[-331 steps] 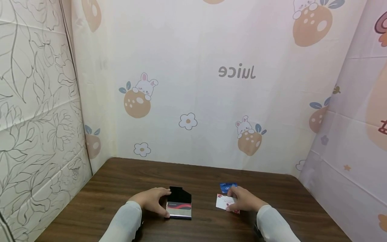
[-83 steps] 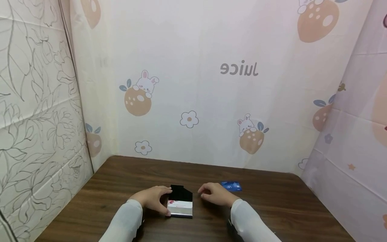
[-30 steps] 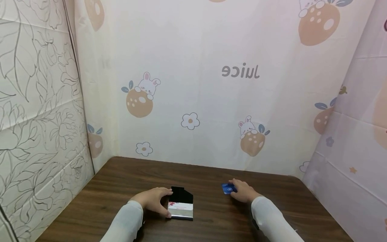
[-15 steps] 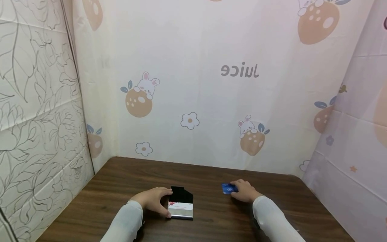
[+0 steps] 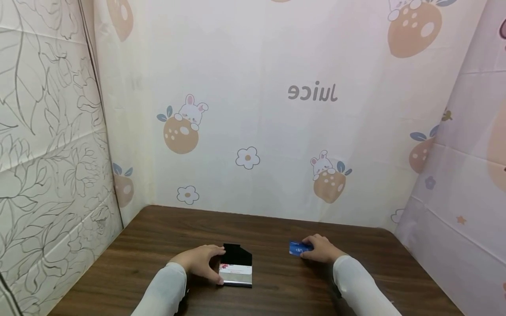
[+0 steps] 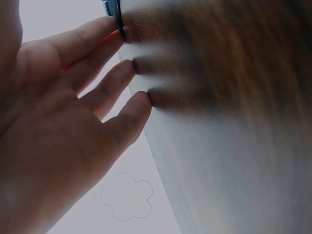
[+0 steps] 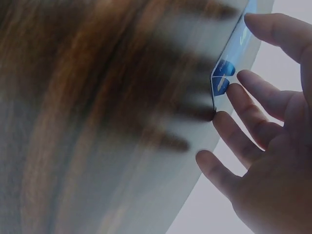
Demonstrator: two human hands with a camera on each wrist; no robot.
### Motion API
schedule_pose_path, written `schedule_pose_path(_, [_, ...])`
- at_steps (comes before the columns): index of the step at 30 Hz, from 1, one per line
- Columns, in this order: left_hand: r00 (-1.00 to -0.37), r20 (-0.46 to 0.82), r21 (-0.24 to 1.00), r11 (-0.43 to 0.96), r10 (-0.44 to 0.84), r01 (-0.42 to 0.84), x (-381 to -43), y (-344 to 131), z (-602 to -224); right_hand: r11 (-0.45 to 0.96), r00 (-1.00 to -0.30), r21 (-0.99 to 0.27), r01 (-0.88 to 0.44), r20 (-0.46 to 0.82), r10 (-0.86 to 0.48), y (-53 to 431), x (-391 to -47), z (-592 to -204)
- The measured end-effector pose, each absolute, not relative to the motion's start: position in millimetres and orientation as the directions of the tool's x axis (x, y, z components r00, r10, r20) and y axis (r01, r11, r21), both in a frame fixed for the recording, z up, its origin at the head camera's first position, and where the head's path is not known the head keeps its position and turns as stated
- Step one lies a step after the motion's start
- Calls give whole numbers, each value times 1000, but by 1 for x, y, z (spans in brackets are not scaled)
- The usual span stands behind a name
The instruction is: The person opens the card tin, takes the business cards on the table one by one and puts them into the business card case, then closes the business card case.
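My left hand (image 5: pixel 200 262) holds the left side of an opened card case (image 5: pixel 237 281), thumb at its near corner and index fingertip by the black flap. The case lies on the table, its black lid folded back. A white card (image 5: pixel 236 269) with a red floral corner shows inside it. In the left wrist view, only a dark edge of the case (image 6: pixel 117 17) shows by the fingertips. To the right, my right hand (image 5: pixel 321 249) holds a blue VIP card (image 5: pixel 296 248) by its right part, thumb at the near edge and fingers over the far edge, covering that end.
The dark wooden table (image 5: pixel 189 224) runs back to a patterned curtain (image 5: pixel 276 131). Another curtain (image 5: pixel 51 131) closes off the left side, and a third (image 5: pixel 446 188) stands on the right.
The white floral card went from the table into the case. My right hand came back from near the case to the blue card, which has shifted slightly toward me. My left hand stays put.
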State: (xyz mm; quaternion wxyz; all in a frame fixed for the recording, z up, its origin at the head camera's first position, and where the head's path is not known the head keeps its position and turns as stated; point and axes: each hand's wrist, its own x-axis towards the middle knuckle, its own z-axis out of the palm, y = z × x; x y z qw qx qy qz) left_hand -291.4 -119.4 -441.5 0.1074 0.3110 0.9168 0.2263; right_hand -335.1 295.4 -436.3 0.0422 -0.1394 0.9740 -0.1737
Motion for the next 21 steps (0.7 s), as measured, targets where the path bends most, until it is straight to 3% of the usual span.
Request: schedule_pose_path(21, [-788, -63, 488, 708, 613, 511, -290, -119, -440, 910, -971, -384, -157, -109, -213, 304, -338, -435])
